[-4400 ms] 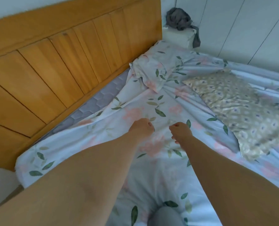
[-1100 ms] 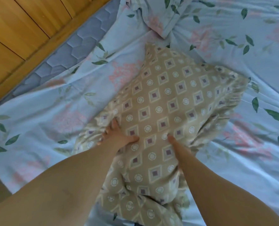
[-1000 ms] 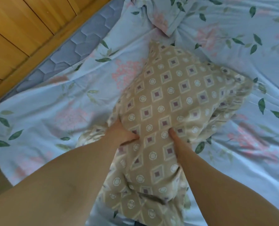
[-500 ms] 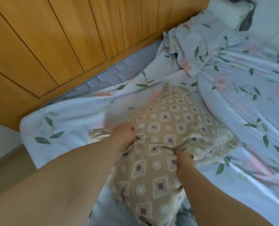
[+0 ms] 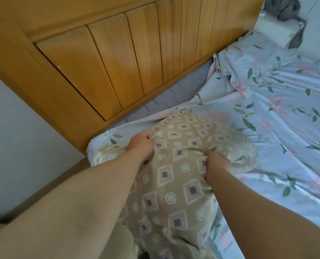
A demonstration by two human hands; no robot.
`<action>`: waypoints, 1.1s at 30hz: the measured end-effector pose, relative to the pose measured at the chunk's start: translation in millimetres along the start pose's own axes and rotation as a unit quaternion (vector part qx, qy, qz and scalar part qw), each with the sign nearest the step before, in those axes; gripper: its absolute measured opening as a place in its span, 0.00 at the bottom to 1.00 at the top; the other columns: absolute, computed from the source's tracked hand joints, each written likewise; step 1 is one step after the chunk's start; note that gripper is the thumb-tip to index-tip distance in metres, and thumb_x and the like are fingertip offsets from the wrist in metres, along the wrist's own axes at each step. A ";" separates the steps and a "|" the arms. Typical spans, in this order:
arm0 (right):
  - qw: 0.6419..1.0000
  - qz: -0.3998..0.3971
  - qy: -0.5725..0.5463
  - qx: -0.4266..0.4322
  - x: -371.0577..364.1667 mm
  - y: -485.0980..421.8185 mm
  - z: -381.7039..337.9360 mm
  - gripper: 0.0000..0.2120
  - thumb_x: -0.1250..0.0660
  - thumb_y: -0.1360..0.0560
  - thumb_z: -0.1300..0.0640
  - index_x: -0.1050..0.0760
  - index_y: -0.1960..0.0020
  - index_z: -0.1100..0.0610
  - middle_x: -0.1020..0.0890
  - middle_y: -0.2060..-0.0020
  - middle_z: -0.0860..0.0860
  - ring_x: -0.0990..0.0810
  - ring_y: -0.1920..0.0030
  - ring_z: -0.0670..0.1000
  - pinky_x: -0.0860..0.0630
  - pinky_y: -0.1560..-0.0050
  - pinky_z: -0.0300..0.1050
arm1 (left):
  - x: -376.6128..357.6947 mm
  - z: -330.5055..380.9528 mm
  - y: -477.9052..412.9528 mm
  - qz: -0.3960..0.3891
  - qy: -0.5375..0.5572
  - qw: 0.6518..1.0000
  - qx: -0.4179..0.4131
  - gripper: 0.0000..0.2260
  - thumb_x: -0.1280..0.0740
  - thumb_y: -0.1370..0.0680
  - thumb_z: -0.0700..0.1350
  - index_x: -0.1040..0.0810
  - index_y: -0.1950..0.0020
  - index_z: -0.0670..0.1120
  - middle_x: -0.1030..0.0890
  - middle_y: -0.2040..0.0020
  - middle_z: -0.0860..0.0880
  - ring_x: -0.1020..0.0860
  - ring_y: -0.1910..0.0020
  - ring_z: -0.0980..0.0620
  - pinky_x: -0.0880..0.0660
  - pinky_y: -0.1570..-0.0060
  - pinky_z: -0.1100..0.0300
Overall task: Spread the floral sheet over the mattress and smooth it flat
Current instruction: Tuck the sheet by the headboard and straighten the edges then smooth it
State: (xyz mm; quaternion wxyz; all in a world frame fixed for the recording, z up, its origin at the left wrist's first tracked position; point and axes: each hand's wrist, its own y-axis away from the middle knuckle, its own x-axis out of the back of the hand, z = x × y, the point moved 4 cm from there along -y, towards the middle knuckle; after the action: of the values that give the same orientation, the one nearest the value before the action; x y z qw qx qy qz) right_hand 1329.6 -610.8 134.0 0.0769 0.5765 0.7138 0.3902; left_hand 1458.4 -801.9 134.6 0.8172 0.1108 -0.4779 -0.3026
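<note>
Wrinkles are running across the floral sheet (image 5: pixel 267 128), which is lying over most of the mattress (image 5: pixel 176 94) but leaving a grey quilted strip bare along the wooden headboard (image 5: pixel 118 62); its far edge is bunching into a folded lump near the headboard's right end. Both hands are busy with the beige diamond-patterned pillow (image 5: pixel 174 174) sitting on the sheet's near left corner. The left hand (image 5: pixel 140 144) is gripping the pillow's left side with curled fingers, and the right hand (image 5: pixel 216 163) is pinching a fold of its cover on the right. The sheet is looking thin, soft and light, likely sliding easily and creasing at any tug, so taking it by the bunched edge or a corner and drawing it toward the headboard is looking like the sensible hold. No brand, label or readable writing is showing anywhere.
</note>
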 end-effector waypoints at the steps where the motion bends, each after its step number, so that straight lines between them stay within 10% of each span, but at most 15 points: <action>1: 1.000 0.008 -0.003 0.010 2.2 2.1 -3.2 0.17 0.34 0.27 0.56 0.25 0.41 0.64 0.22 0.58 0.56 0.25 0.53 0.57 0.29 0.50 0.49 | 1.6 3.1 1.6 -0.005 0.000 1.000 -0.004 0.14 0.41 0.22 0.42 0.36 0.68 0.48 0.29 0.63 0.48 0.28 0.57 0.45 0.33 0.54 0.56; 5: 0.996 0.002 0.056 0.070 1.1 2.7 -34.3 0.18 0.37 0.24 0.56 0.26 0.40 0.67 0.20 0.47 0.62 0.24 0.51 0.59 0.30 0.49 0.50 | 11.2 17.1 0.7 -0.005 -0.017 1.000 -0.014 0.16 0.42 0.21 0.41 0.37 0.68 0.49 0.31 0.63 0.48 0.26 0.51 0.43 0.28 0.45 0.49; 9: 0.993 -0.023 0.047 0.109 -9.4 -12.8 -74.5 0.16 0.39 0.24 0.58 0.25 0.42 0.69 0.22 0.45 0.65 0.23 0.45 0.63 0.28 0.41 0.54 | 24.6 36.0 -23.7 0.018 -0.033 0.999 -0.025 0.15 0.42 0.21 0.40 0.40 0.67 0.48 0.34 0.67 0.49 0.33 0.61 0.48 0.41 0.70 0.59; 15: 0.997 0.000 -0.024 0.070 -2.6 -67.0 -90.9 0.17 0.35 0.25 0.56 0.26 0.41 0.65 0.26 0.67 0.52 0.27 0.55 0.57 0.34 0.51 0.48 | 6.9 86.1 -64.4 -0.001 -0.056 0.998 -0.040 0.15 0.42 0.20 0.44 0.39 0.66 0.49 0.30 0.61 0.46 0.30 0.59 0.47 0.37 0.62 0.58; 20: 0.997 0.037 -0.028 0.062 -7.0 -112.2 -104.0 0.19 0.33 0.27 0.55 0.26 0.40 0.64 0.20 0.46 0.61 0.23 0.44 0.62 0.30 0.44 0.51 | -18.9 110.2 -94.4 -0.020 -0.060 0.997 -0.042 0.17 0.42 0.20 0.43 0.42 0.67 0.49 0.24 0.46 0.37 0.25 0.45 0.40 0.33 0.57 0.53; 28: 0.998 0.066 -0.005 0.005 -33.0 -139.0 -58.8 0.18 0.34 0.27 0.50 0.23 0.44 0.63 0.18 0.51 0.61 0.22 0.54 0.60 0.27 0.49 0.51 | -30.8 73.9 -145.7 -0.019 -0.067 0.997 -0.013 0.14 0.40 0.22 0.42 0.38 0.67 0.48 0.32 0.65 0.49 0.31 0.60 0.47 0.36 0.61 0.56; 33: 0.987 0.138 0.070 -0.042 -40.9 -139.5 -7.0 0.18 0.37 0.24 0.52 0.26 0.40 0.62 0.21 0.46 0.63 0.24 0.49 0.63 0.30 0.42 0.55 | -24.8 32.5 -181.6 -0.068 -0.048 0.996 0.016 0.11 0.40 0.19 0.48 0.32 0.40 0.44 0.29 0.41 0.44 0.26 0.45 0.41 0.29 0.49 0.51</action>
State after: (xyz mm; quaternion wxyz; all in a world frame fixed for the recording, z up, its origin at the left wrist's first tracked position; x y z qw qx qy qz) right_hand 1232.5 -654.5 34.8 -0.0039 0.6371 0.6137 0.4663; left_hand 1351.3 -927.5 48.4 0.7687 0.1417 -0.5128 -0.3549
